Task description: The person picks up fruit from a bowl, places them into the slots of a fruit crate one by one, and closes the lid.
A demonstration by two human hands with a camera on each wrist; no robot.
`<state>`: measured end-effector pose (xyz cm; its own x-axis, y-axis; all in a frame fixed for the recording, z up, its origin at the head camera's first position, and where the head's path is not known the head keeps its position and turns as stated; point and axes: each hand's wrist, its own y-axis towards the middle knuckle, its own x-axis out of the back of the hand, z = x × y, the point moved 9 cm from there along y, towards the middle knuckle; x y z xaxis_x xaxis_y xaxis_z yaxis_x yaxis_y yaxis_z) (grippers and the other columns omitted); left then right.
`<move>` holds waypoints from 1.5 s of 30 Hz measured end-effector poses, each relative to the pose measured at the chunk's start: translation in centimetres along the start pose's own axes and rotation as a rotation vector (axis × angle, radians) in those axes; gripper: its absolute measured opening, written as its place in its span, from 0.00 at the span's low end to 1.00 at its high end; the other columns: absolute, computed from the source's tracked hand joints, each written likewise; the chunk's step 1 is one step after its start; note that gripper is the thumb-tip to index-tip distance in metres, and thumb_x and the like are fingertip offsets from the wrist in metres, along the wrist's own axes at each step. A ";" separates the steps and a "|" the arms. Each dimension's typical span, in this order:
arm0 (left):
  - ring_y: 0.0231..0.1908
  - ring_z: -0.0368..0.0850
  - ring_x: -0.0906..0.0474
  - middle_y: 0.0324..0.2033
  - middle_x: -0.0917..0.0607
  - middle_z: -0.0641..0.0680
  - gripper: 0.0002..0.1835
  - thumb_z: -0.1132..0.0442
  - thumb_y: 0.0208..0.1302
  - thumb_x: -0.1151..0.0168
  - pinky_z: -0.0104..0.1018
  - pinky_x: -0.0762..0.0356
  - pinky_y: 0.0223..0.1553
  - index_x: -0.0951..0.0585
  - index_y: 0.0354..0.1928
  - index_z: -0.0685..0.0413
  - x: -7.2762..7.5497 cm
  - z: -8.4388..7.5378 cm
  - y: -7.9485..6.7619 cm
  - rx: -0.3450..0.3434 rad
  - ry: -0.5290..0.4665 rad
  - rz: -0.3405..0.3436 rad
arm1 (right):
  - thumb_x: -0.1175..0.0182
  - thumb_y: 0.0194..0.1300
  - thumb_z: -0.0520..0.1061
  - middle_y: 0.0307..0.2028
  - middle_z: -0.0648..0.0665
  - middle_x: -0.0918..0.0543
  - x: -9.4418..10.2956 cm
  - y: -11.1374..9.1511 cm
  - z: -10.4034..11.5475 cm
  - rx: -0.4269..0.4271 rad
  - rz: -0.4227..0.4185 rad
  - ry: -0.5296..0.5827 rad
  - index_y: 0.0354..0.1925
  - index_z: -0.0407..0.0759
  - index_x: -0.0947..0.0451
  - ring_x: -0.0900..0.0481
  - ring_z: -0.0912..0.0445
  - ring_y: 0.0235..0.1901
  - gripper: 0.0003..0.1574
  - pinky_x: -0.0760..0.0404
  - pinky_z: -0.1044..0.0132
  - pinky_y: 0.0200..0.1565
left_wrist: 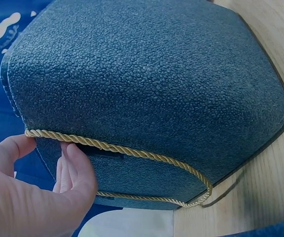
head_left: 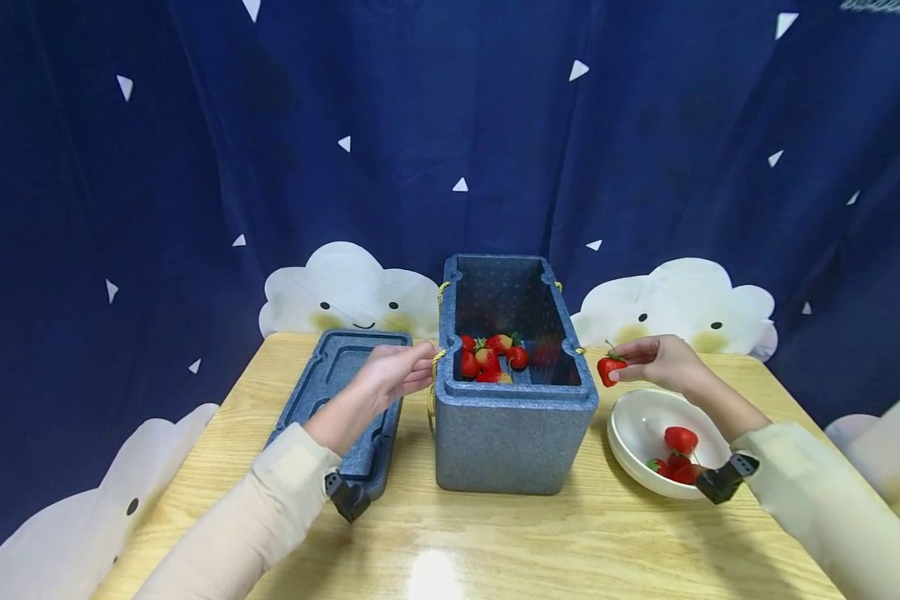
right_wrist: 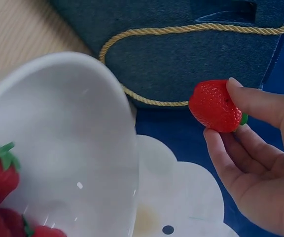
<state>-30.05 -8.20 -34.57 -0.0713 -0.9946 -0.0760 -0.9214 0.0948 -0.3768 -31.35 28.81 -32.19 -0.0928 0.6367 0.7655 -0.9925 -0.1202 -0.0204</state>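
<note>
My right hand [head_left: 660,360] pinches a red strawberry [head_left: 611,368] between thumb and fingertips, above the far-left rim of a white bowl [head_left: 624,463]. In the right wrist view that strawberry [right_wrist: 212,106] has its green leaves toward the palm. Several more strawberries [head_left: 681,440] lie in the bowl. A dark grey foam box [head_left: 506,450] stands open in the middle, with several strawberries [head_left: 487,360] inside. My left hand [head_left: 396,373] is at the box's left side, its thumb and bent fingers on the gold rope [left_wrist: 157,156] near the top rim.
The box's grey lid [head_left: 330,375] lies on the wooden table [head_left: 495,550] to the left, partly under my left forearm. A dark blue curtain [head_left: 420,100] with white triangles and clouds hangs behind the table. Each wrist wears a small black camera [head_left: 347,497].
</note>
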 end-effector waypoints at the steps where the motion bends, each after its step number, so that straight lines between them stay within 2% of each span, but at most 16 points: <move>1: 0.29 0.34 0.19 0.33 0.16 0.50 0.23 0.63 0.61 0.42 0.33 0.17 0.49 0.26 0.58 0.65 0.0 0.0 0.0 -0.001 0.002 0.000 | 0.28 0.52 0.53 0.47 0.36 0.14 0.0 0.1 0.1 -0.004 -0.004 0.007 0.54 0.34 0.22 0.19 0.66 0.35 0.35 0.21 0.77 0.38; 7: 0.29 0.33 0.19 0.33 0.16 0.49 0.22 0.63 0.61 0.42 0.31 0.16 0.46 0.25 0.57 0.65 -0.1 0.1 0.1 -0.008 0.009 0.005 | 0.28 0.53 0.50 0.47 0.35 0.15 0.3 0.7 1.2 0.010 -0.023 0.052 0.54 0.32 0.23 0.20 0.71 0.32 0.35 0.21 0.78 0.37; 13: 0.29 0.33 0.19 0.33 0.16 0.49 0.22 0.63 0.60 0.42 0.39 0.20 0.57 0.25 0.57 0.64 -0.1 0.1 0.1 -0.006 0.010 0.007 | 0.28 0.53 0.50 0.46 0.35 0.15 0.6 1.4 2.1 0.016 -0.032 0.054 0.55 0.32 0.23 0.21 0.71 0.32 0.35 0.22 0.78 0.37; 18: 0.29 0.33 0.19 0.34 0.16 0.50 0.22 0.63 0.60 0.42 0.42 0.24 0.61 0.24 0.57 0.64 0.1 0.1 0.0 -0.003 0.010 -0.003 | 0.29 0.54 0.52 0.47 0.36 0.15 0.8 1.7 2.9 0.007 -0.037 0.056 0.55 0.34 0.23 0.20 0.68 0.34 0.36 0.23 0.78 0.40; 28: 0.29 0.33 0.19 0.33 0.15 0.49 0.22 0.64 0.60 0.43 0.40 0.21 0.58 0.24 0.56 0.65 0.0 0.0 0.0 -0.027 -0.002 0.001 | 0.29 0.54 0.50 0.44 0.40 0.13 1.6 2.2 4.0 0.033 -0.068 0.087 0.55 0.32 0.24 0.21 0.73 0.31 0.35 0.23 0.80 0.37; 34: 0.29 0.33 0.19 0.32 0.16 0.49 0.22 0.64 0.59 0.43 0.30 0.16 0.44 0.24 0.56 0.66 -0.1 -0.1 0.1 -0.039 -0.003 0.004 | 0.29 0.55 0.50 0.42 0.46 0.13 2.3 2.6 4.7 0.028 -0.086 0.097 0.55 0.33 0.24 0.22 0.72 0.31 0.35 0.23 0.81 0.37; 39: 0.30 0.33 0.19 0.32 0.16 0.49 0.22 0.65 0.59 0.43 0.36 0.18 0.53 0.25 0.56 0.66 -0.1 0.0 0.1 -0.030 -0.005 0.004 | 0.29 0.55 0.50 0.37 0.54 0.13 3.0 2.9 5.8 0.052 -0.100 0.110 0.54 0.32 0.23 0.21 0.73 0.30 0.34 0.23 0.82 0.37; 45: 0.29 0.33 0.19 0.30 0.16 0.49 0.22 0.65 0.59 0.43 0.36 0.18 0.52 0.25 0.56 0.67 -0.1 0.0 0.0 -0.038 -0.014 0.001 | 0.29 0.55 0.51 0.42 0.44 0.13 3.8 2.9 7.3 0.070 -0.108 0.064 0.54 0.33 0.23 0.21 0.71 0.31 0.34 0.24 0.81 0.39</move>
<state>-30.06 -8.07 -34.55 -0.0675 -0.9937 -0.0896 -0.9353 0.0943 -0.3411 -34.00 25.29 -24.65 0.0068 0.6956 0.7184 -0.9893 -0.0999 0.1061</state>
